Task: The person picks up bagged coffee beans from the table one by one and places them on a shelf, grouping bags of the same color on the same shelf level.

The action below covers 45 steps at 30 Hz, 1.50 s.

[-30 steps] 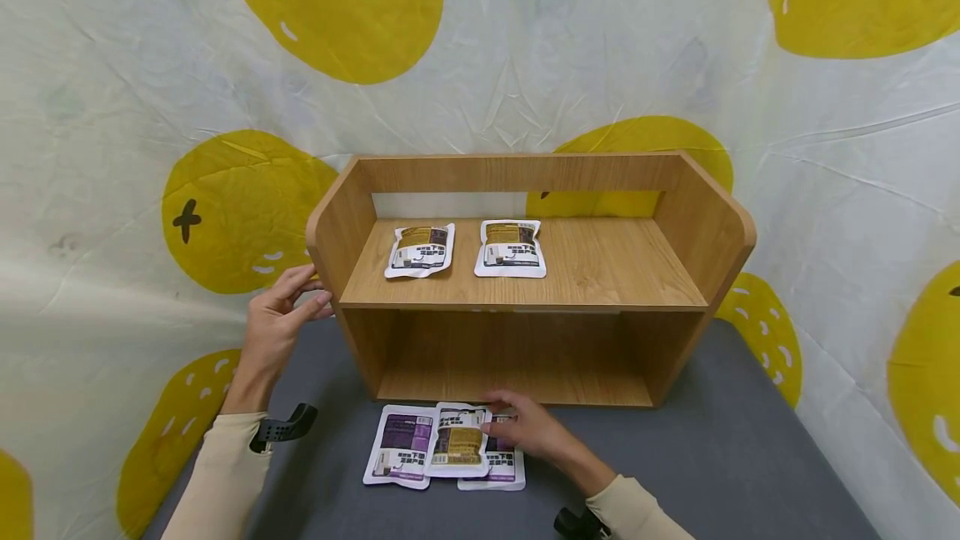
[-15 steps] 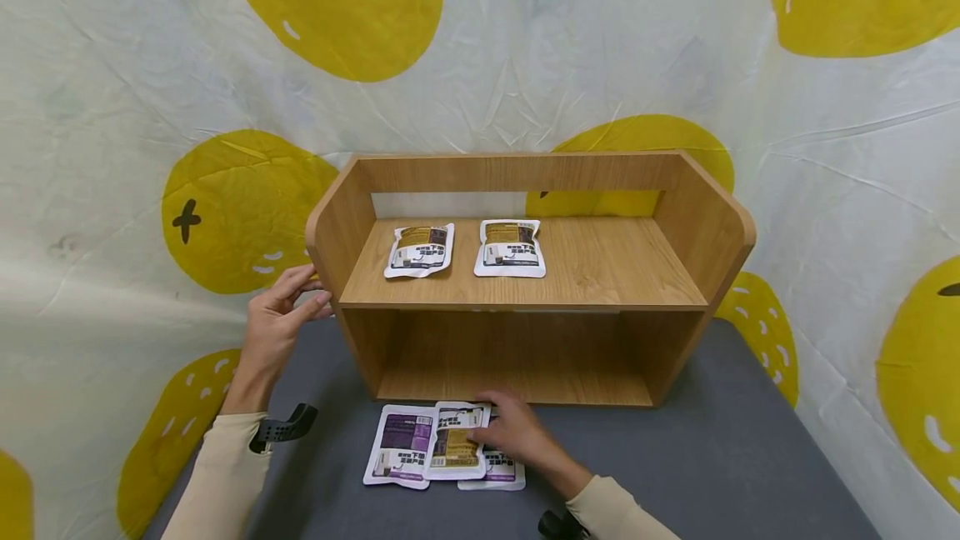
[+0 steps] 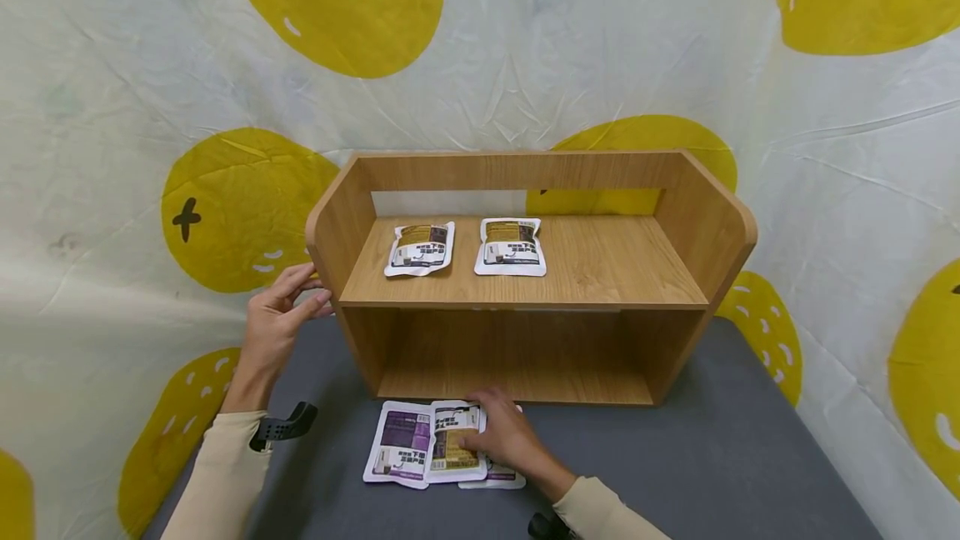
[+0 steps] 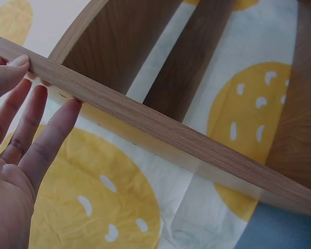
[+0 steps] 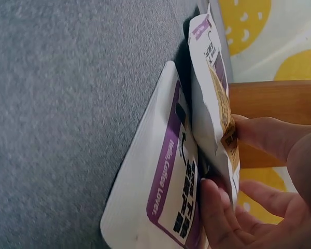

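My right hand pinches the edge of a white coffee pouch with a brown label. In the right wrist view, the thumb presses its printed face and other fingers reach behind its edge. This pouch overlaps a purple-labelled pouch, which the right hand partly covers. Another purple-labelled pouch lies to the left. My left hand touches the left side panel of a wooden shelf. Its fingers extend to the panel in the left wrist view, with the thumb at the front edge.
Two brown-labelled pouches, one at left and one near the middle, lie on the upper board. Below is a lower compartment. The shelf stands on a grey table before a patterned cloth.
My right hand has shifted left over the brown-labelled pouch, and its thumb now lies further across the label. The left hand stays at the side panel.
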Each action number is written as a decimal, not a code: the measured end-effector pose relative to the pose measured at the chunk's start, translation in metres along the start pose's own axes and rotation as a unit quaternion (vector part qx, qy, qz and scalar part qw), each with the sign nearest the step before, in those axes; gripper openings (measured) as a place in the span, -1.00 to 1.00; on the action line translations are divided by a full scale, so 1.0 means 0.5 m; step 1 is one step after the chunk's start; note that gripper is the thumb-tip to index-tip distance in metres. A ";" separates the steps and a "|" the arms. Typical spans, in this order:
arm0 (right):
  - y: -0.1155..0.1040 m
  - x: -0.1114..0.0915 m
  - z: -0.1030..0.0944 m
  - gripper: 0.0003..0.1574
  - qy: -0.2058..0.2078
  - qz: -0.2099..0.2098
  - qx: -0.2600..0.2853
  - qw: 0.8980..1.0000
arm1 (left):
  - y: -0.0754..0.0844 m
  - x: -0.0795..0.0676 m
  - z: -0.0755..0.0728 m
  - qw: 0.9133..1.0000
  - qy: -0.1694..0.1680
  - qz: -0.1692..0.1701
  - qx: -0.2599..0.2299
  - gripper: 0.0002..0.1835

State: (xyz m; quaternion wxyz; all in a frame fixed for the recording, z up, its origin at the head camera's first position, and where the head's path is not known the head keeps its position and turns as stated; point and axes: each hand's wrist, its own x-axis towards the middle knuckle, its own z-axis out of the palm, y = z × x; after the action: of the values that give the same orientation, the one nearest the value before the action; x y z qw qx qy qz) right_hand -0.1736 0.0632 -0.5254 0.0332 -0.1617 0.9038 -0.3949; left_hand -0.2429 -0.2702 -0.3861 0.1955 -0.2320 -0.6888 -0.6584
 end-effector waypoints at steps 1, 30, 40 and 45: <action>-0.002 0.000 0.001 -0.22 -0.002 0.001 0.002 1.000 | 0.000 0.001 0.000 1.000 0.000 0.000 0.001 -0.49; -0.001 -0.010 -0.001 -0.52 -0.057 0.008 0.119 0.991 | -0.001 0.001 -0.001 1.000 -0.007 0.008 -0.006 -0.49; -0.006 -0.012 -0.020 -0.55 -0.109 0.007 0.164 0.980 | -0.002 0.000 -0.002 1.000 -0.007 0.013 -0.015 -0.49; -0.003 -0.012 -0.028 -0.54 -0.128 -0.010 0.191 0.973 | -0.002 0.001 -0.001 1.000 -0.007 0.011 -0.011 -0.49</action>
State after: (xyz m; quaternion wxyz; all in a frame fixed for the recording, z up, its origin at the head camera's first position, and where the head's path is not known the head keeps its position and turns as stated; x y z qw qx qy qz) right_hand -0.1700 0.0741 -0.5153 0.1752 -0.2108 0.7980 -0.5367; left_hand -0.2441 -0.2709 -0.3864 0.1952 -0.2461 -0.6801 -0.6624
